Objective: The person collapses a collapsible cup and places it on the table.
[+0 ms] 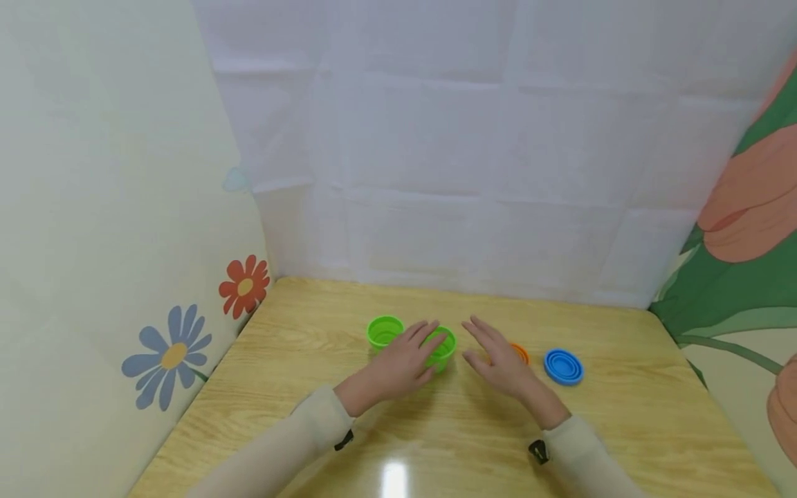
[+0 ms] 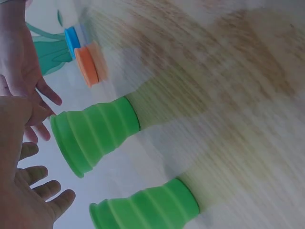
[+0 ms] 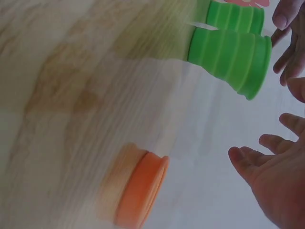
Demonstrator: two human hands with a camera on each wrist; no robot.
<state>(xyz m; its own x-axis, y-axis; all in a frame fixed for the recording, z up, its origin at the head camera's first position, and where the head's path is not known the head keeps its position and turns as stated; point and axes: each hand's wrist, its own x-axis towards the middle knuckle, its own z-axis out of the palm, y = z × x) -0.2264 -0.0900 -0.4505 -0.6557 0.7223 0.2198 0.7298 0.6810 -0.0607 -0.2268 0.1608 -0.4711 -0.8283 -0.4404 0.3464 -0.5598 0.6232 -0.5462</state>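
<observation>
Two green ribbed collapsible cups stand upright and extended on the table: the left cup (image 1: 383,333) and the right cup (image 1: 445,351). My left hand (image 1: 398,363) is over the near side of the right cup and hides part of it. Its fingers are spread, and in the left wrist view they lie around the level of that cup's rim (image 2: 66,145), not curled round it. To the right of the same cup, my right hand (image 1: 503,361) is held in the air with loosely extended fingers. A flattened orange cup (image 3: 143,191) lies beyond it, partly hidden in the head view.
A flattened blue cup (image 1: 563,366) lies to the right of the orange one. The wood-grain table (image 1: 299,325) meets a white cloth (image 1: 423,152) at the back. Panels with printed flowers stand at the left and right sides.
</observation>
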